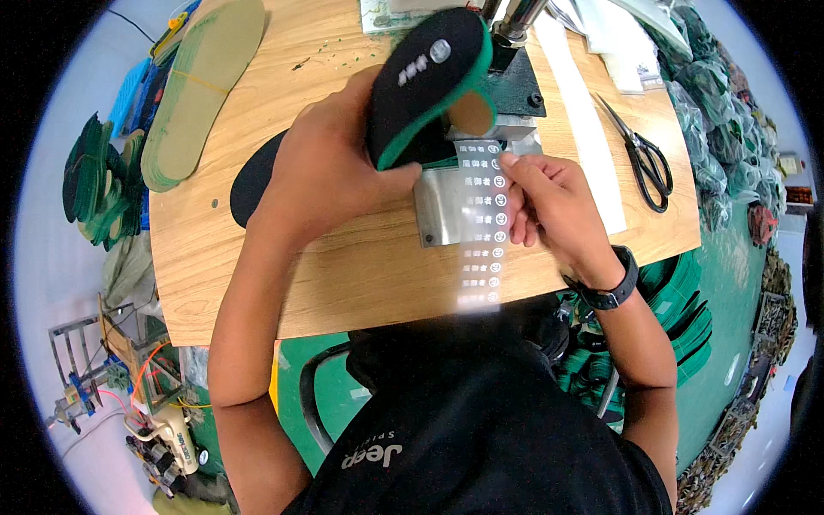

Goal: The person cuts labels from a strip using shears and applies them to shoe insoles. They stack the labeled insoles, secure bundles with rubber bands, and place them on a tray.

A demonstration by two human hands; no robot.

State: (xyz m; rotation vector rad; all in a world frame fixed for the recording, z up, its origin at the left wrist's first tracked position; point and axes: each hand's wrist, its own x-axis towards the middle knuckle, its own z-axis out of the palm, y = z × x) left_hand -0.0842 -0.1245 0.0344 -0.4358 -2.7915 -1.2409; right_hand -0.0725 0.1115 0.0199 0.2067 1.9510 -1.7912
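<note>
My left hand [330, 167] grips a black insole [403, 107] with a green underside, tilted up, with a small white print on its dark face. In my right hand [554, 202], thumb and fingers pinch the edge of a clear film strip [481, 219] with a column of repeated white marks. The strip hangs over a metal plate [436, 227] and past the table's near edge. Just behind both hands stands a press machine [515, 81] with a dark base and steel post; the raised insole hides part of it. Left of my left hand, a second black insole [249, 184] lies partly covered on the table.
Beige insoles [206, 77] are stacked at the table's left. Black-handled scissors [644, 163] and a long white strip [592, 146] lie to the right. More insoles [94, 180] hang beyond the left edge. Bagged goods [708, 112] and green insole piles [678, 318] sit right of the table.
</note>
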